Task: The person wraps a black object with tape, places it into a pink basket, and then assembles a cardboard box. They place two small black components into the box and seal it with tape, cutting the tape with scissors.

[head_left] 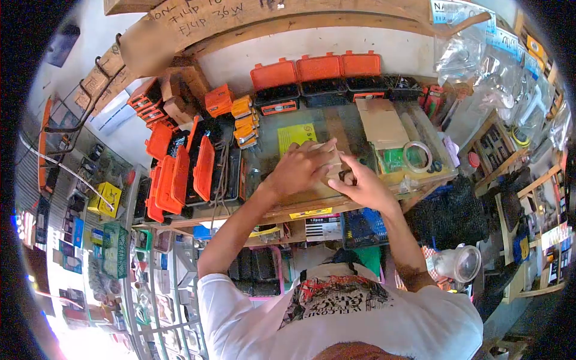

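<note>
Evidently | small tan carton (pixel 337 171) between both hands, near the front edge of the bench (pixel 270 214) | left hand (pixel 300 170): fingers bent over it, holding | right hand (pixel 363 183): fingers part-curled, gripping its right side | long axis unclear

A small, crowded hardware shop or storeroom: a glass-topped tabletop (pixel 270 129) stands against a pale wall. Along its back edge sit black cases with raised orange lids (pixel 327 69), with more open orange-lidded cases (pixel 180 177) at the left. Clear plastic bags (pixel 480 66) of goods hang at the upper right, near white printed labels (pixel 507 42). Wooden shelves (pixel 495 150) with small packaged items line the right side, and racks of small wares (pixel 111 255) fill the left.
</note>
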Demonstrator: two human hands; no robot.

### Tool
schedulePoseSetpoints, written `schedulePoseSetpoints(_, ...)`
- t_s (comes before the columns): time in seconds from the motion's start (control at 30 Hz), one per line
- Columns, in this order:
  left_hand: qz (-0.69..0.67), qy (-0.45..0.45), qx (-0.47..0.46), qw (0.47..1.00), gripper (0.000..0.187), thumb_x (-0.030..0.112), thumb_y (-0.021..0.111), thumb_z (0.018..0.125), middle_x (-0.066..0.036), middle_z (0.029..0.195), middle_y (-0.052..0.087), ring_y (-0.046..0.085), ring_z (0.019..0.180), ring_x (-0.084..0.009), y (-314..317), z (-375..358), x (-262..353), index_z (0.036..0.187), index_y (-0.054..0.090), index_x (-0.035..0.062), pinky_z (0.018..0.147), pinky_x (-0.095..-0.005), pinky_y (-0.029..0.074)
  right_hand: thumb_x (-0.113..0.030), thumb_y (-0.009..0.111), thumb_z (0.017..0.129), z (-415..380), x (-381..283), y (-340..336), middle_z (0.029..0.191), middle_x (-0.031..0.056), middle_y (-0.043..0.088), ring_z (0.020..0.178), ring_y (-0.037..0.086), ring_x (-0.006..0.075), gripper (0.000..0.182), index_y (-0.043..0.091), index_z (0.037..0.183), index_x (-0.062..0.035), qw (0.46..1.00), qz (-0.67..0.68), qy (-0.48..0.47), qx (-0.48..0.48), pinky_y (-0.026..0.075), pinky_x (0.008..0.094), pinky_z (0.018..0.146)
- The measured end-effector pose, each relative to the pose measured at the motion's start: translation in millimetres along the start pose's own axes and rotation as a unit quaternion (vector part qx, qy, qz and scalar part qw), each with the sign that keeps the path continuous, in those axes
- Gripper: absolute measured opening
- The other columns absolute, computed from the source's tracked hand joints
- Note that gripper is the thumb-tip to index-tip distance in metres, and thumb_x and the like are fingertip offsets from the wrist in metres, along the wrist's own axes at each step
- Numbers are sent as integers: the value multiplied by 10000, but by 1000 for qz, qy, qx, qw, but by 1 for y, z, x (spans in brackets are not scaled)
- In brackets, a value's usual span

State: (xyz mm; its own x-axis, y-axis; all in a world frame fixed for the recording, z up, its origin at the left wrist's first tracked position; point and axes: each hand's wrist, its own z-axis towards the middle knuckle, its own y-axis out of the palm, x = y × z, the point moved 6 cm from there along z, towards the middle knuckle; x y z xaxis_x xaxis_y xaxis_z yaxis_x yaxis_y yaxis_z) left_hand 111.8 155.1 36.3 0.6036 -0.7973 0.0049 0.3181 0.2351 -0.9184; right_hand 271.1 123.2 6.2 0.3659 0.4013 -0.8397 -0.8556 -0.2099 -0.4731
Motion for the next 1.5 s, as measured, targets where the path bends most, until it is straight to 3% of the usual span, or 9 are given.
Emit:
schedulePoseSetpoints(0.27,-109,-21,-23,994,695,307,621,988,-242,1374,596,574,1264,-415,4,3,-7,1595,332,129,1074,-517,445,-426,731,955,-7,10,-2,845,32,624,685,547,98,802,381,1518,25,984,134,106,-43,458,286,621)
schedulePoseSetpoints(0.47,-98,4,0,995,606,340,641,975,-167,1478,550,561,1279,-427,7,3,-7,1514,463,128,1086,-525,456,-285,738,971,-4,9,-1,717,-42,447,641,411,58,697,394,1487,34,1000,19,2,-5,352,259,549)
schedulePoseSetpoints(0.57,-152,-3,-1,988,345,325,664,961,-147,1472,566,592,1245,-393,0,9,-7,1199,677,75,1048,-507,467,-341,746,955,0,1,-1,745,-18,483,656,442,81,687,425,1446,19,999,19,16,-24,382,278,569)
schedulePoseSetpoints(0.83,-257,-14,-90,962,329,316,673,949,-176,1547,480,560,1281,-386,6,16,-20,1196,676,99,1087,-479,436,-488,762,911,9,15,-5,817,60,582,690,533,130,756,443,1396,-4,994,15,67,-87,446,319,613)
schedulePoseSetpoints(1.03,-211,13,-91,973,455,326,686,943,-186,1594,409,499,1374,-378,4,8,-21,1307,619,61,1146,-448,406,-366,720,968,11,3,-18,655,-3,508,621,446,79,417,610,1154,-9,999,-30,-29,-8,372,298,549)
schedulePoseSetpoints(1.17,-168,16,-29,985,547,279,712,925,-198,1559,452,494,1382,-382,-7,0,-11,1396,555,52,1162,-446,406,-338,675,985,29,17,-35,673,64,572,606,517,172,323,648,960,-16,990,-107,23,87,423,353,581)
schedulePoseSetpoints(1.27,-161,-2,11,987,564,253,731,908,-212,1498,516,543,1323,-403,-3,-2,-11,1402,535,63,1117,-465,453,-347,611,1015,49,30,-28,689,145,578,629,542,269,360,610,939,5,991,-127,7,49,447,417,628)
schedulePoseSetpoints(1.4,-179,-22,16,984,631,265,738,902,-237,1406,581,598,1222,-445,-7,-3,-9,1435,463,70,1044,-491,501,-328,530,997,62,26,-26,976,293,688,935,664,478,373,631,1009,30,992,-112,52,-31,498,527,806)
schedulePoseSetpoints(1.5,-190,-57,-10,980,669,264,741,898,-264,1364,594,608,1182,-469,-11,-3,-7,1455,422,74,1016,-508,510,-332,532,1003,64,16,-23,976,299,679,938,663,470,385,626,1023,40,987,-149,39,-41,498,518,814)
